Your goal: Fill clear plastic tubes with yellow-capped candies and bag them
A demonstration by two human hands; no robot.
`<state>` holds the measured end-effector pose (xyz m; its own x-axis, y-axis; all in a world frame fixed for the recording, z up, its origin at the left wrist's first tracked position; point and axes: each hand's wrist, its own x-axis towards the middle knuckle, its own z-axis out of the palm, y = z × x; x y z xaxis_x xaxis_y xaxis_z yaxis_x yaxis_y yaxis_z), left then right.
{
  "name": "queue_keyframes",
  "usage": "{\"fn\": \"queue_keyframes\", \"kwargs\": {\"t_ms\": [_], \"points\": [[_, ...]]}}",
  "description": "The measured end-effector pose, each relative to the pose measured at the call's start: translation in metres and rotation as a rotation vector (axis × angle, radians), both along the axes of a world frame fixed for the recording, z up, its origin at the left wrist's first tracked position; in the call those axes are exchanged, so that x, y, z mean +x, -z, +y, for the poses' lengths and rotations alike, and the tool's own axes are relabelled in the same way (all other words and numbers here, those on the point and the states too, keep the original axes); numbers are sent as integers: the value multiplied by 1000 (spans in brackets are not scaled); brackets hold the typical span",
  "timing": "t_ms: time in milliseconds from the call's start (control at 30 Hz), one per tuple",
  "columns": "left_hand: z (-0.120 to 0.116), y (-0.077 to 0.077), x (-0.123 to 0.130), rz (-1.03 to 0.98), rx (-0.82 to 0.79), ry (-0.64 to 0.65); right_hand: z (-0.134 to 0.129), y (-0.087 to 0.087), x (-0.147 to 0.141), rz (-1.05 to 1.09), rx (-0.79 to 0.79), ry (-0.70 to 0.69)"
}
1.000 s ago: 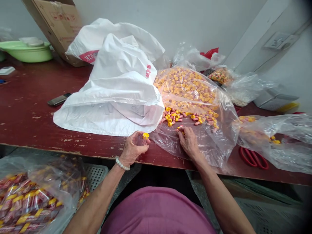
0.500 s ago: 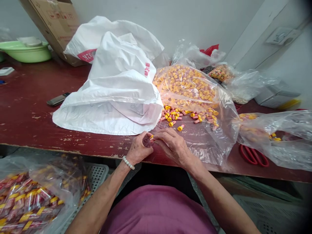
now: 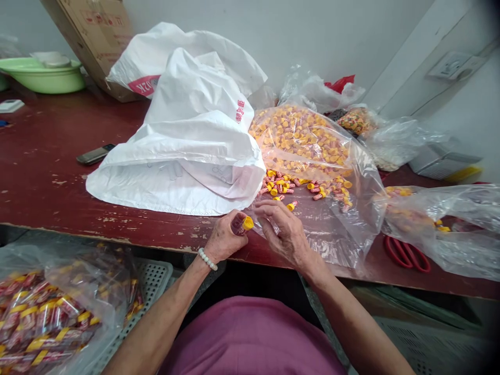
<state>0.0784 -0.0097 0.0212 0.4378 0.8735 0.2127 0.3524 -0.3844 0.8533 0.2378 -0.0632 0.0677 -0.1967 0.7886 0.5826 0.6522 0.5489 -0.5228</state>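
Wrapped in the fingers of my left hand (image 3: 224,237) is a small clear tube (image 3: 237,224) with a yellow cap (image 3: 248,223) at its end, pointing toward my right. Just right of it, my right hand (image 3: 287,234) is open, its fingers apart and curved, with nothing seen in them. Beyond that hand lie loose pink-patterned pieces with yellow tops (image 3: 279,185). Many more of them fill a large clear plastic bag (image 3: 369,182). A white woven sack (image 3: 183,177) spreads beyond my left hand.
Filled yellow-capped tubes (image 3: 45,312) lie in a bag at lower left, by a grey perforated crate (image 3: 156,273). Red-handled scissors (image 3: 406,254) rest at right near another clear bag (image 3: 464,208). A phone (image 3: 96,154), green basin (image 3: 47,78) and cardboard box (image 3: 103,31) stand left.
My right hand has drawn slightly away from the tube and its fingers have parted. The yellow cap now shows fully at the tube's end in my left hand.
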Motion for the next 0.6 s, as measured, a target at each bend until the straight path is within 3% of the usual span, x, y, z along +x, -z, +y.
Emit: {"fn": "queue_keyframes", "kwargs": {"t_ms": [200, 300, 400, 500, 600], "points": [[1, -1, 0, 9, -21, -38, -5, 19, -12, -229, -38, 1], [2, -1, 1, -46, -75, -65, 2, 28, -3, -150, -39, -8], [4, 0, 0, -146, -188, -70, 19, 37, 29, -117, -32, 229], [5, 2, -2, -182, -220, -60, 33, 52, 68, -303, -136, 548], [5, 5, -1, -137, -149, -76, 37, 65, 93, -391, -282, 650]]}}
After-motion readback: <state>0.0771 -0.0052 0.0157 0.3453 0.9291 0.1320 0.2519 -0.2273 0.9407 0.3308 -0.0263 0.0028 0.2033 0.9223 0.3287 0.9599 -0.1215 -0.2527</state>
